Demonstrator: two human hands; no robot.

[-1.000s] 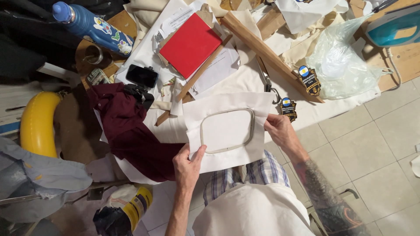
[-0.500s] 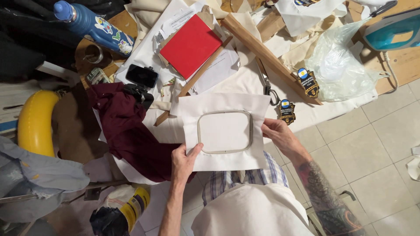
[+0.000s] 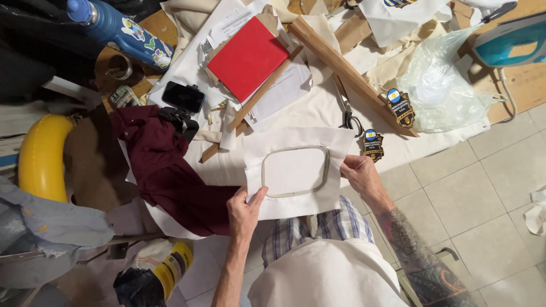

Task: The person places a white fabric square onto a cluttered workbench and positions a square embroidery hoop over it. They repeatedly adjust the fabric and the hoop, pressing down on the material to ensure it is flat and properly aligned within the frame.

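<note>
A white sheet of fabric [image 3: 296, 141] is stretched in a rounded rectangular embroidery hoop [image 3: 295, 171] just above my lap. My left hand [image 3: 244, 209] grips the sheet's lower left part, thumb pressed near the hoop's corner. My right hand [image 3: 359, 174] pinches the sheet's right edge beside the hoop. A dark red garment [image 3: 165, 170] lies to the left, partly under the sheet.
Scissors [image 3: 344, 107], two shield-shaped patches [image 3: 400, 107] [image 3: 372, 144], a long wooden strip [image 3: 341, 63], a red folder [image 3: 247, 57], a phone [image 3: 183, 96], a blue bottle [image 3: 122, 33], a clear plastic bag [image 3: 443, 85] and a teal iron [image 3: 509, 38] crowd the table. A yellow ring [image 3: 37, 156] sits left; tiled floor right.
The hooped sheet has been lifted slightly up and away from my lap; my left hand slid along its lower left, my right hand stays on its right edge.
</note>
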